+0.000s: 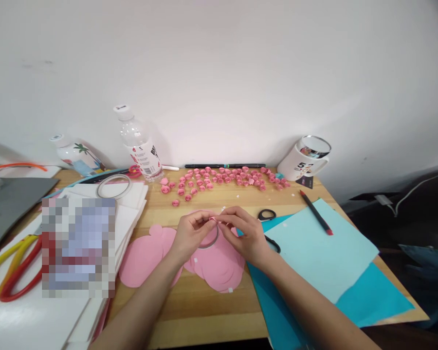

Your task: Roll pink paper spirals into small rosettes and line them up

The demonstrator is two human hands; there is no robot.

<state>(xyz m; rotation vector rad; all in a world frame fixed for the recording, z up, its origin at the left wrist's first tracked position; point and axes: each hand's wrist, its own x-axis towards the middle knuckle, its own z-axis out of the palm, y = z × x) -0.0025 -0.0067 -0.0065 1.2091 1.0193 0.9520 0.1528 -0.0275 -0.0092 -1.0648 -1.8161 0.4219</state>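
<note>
White mug with handle (295, 164): large black digits "5" and "2" on side; smaller characters below, too small to read. Dark triangular tag (305, 182) beside mug: faint small print, illegible. Tall clear plastic bottle (130, 130): white wraparound label (146, 158) bears bold black sideways lettering, too blurred to spell out, plus small red lines of text and black barcode (152, 169), digits unreadable. Same bottle's white screw cap (123, 113): dark print on top, illegible.
</note>
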